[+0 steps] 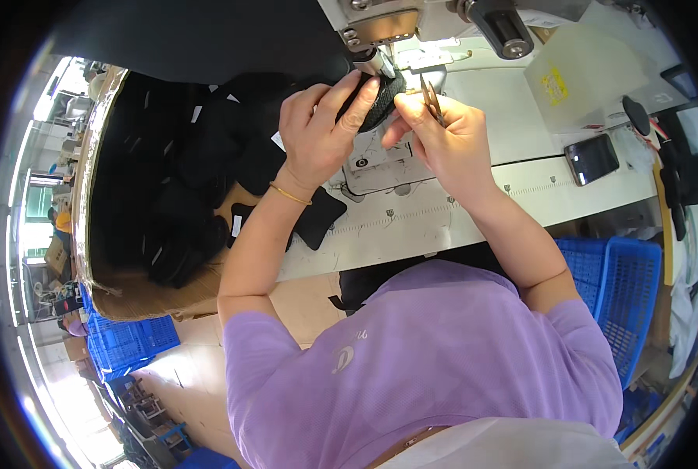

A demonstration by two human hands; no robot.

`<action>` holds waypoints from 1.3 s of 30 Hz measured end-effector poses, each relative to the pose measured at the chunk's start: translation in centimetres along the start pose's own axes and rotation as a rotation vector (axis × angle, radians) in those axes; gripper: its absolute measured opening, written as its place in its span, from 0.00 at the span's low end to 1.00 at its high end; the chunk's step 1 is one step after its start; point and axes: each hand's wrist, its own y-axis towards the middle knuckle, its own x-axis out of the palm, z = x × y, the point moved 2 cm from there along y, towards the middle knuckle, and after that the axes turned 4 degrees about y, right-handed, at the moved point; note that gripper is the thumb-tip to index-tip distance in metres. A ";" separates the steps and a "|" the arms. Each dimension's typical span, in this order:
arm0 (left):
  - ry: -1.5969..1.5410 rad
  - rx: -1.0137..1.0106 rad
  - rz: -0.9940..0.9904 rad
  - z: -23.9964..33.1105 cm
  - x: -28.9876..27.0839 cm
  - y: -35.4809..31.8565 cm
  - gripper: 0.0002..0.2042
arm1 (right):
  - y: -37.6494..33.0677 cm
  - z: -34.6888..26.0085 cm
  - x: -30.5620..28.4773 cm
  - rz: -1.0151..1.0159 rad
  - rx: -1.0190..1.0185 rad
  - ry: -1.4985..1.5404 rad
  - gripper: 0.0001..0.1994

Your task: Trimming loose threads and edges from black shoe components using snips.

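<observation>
Under the head of a sewing machine (380, 27) lies a black piece of textured fabric (383, 102), close to the needle. My left hand (317, 129) grips that piece from its left side, thumb and fingers pressed onto it. In my right hand (454, 144) is a pair of small dark thread snips (432, 100), their points sticking up past my fingers. The right thumb and index finger are just right of the fabric; whether they touch it I cannot tell.
A cardboard box (103, 266) full of black pieces stands at the left, with more black pieces (317, 219) on the table edge beside it. A phone (592, 159) lies on the right of the white table (505, 117). Blue crates (630, 297) sit below.
</observation>
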 end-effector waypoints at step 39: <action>0.028 -0.091 -0.121 5.1 -2.5 5.1 0.13 | 0.2 -1.0 -0.8 -0.007 0.089 0.240 0.17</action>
